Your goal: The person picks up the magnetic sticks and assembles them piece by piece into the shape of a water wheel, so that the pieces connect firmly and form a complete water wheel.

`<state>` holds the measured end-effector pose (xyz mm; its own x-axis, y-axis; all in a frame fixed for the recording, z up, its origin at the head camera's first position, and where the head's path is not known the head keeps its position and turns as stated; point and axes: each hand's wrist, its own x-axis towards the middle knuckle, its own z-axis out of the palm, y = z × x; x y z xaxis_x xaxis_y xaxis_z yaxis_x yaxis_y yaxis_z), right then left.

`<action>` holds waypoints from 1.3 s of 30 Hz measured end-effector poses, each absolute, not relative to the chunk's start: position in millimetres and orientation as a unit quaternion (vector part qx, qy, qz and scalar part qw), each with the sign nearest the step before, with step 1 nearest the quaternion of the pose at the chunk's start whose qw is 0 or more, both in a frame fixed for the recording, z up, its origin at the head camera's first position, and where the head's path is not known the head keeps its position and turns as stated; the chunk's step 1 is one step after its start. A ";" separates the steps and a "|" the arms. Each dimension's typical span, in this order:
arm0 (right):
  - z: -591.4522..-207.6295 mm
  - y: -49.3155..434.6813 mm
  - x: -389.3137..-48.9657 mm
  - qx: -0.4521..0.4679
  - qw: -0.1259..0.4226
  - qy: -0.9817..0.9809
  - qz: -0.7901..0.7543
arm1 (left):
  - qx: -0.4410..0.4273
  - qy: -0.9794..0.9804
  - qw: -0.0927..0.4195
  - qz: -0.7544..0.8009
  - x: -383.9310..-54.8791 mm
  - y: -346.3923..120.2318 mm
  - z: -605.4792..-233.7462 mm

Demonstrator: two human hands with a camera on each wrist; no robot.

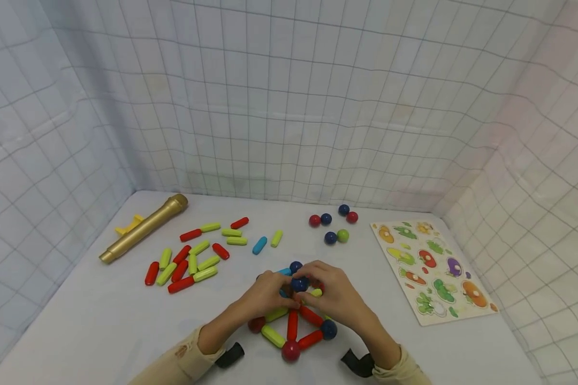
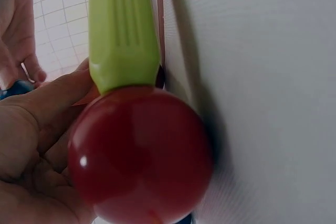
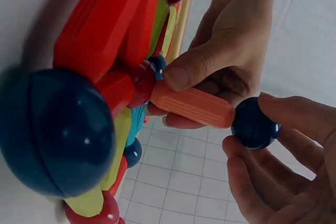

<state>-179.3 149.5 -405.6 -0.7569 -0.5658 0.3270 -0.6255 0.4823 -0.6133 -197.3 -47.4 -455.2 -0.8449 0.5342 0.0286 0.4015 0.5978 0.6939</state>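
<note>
My left hand (image 1: 268, 293) pinches an orange-red rod (image 3: 194, 106) between thumb and fingers, as the right wrist view shows. The rod rises from a red ball (image 3: 140, 83) amid a structure of balls and rods. At the rod's upper end, my right hand (image 1: 334, 293) holds a dark blue ball (image 1: 299, 284) with thumb and fingertips; ball and rod touch. The structure lies on the table under both hands, with red rods (image 1: 293, 324), yellow-green rods (image 2: 123, 30), a red corner ball (image 1: 291, 351) and a blue corner ball (image 1: 328, 329). The hands hide its middle.
Loose red rods (image 1: 181, 284) and yellow-green rods (image 1: 205, 274) lie to the left, beside a gold toy microphone (image 1: 144, 227). Loose blue balls (image 1: 330, 238) and red balls (image 1: 314, 220) sit farther back. A vegetable puzzle board (image 1: 390, 267) lies at right.
</note>
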 end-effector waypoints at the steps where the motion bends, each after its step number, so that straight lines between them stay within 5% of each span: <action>1: -406.5 148.9 -179.2 0.344 0.034 -0.863 0.367 | 0.263 0.889 0.092 0.364 -197.4 -47.4 -455.9; 10: -409.1 150.1 -176.0 0.333 0.011 -0.870 0.363 | 0.297 0.875 0.156 0.348 -223.7 -67.3 -446.3; 17: -413.1 142.5 -175.5 0.300 0.014 -0.885 0.357 | 0.145 0.959 0.071 0.234 -294.3 -71.8 -425.8; 24: -417.6 137.1 -172.8 0.286 0.021 -0.891 0.351 | 0.083 0.983 0.108 0.126 -334.3 -50.6 -455.3; 32: -420.0 137.1 -173.3 0.273 0.013 -0.886 0.374 | 0.092 0.960 0.044 0.262 -311.7 -55.5 -446.0; 39: -422.4 138.5 -175.8 0.255 0.030 -0.881 0.397 | 0.101 0.813 0.107 0.564 -251.3 -79.3 -400.2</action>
<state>-175.8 138.5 -422.4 -0.8682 -0.4252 0.2558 -0.4734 0.5553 -0.6838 -251.3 -79.3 -400.2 -0.9568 0.2845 -0.0600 0.0434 0.3436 0.9381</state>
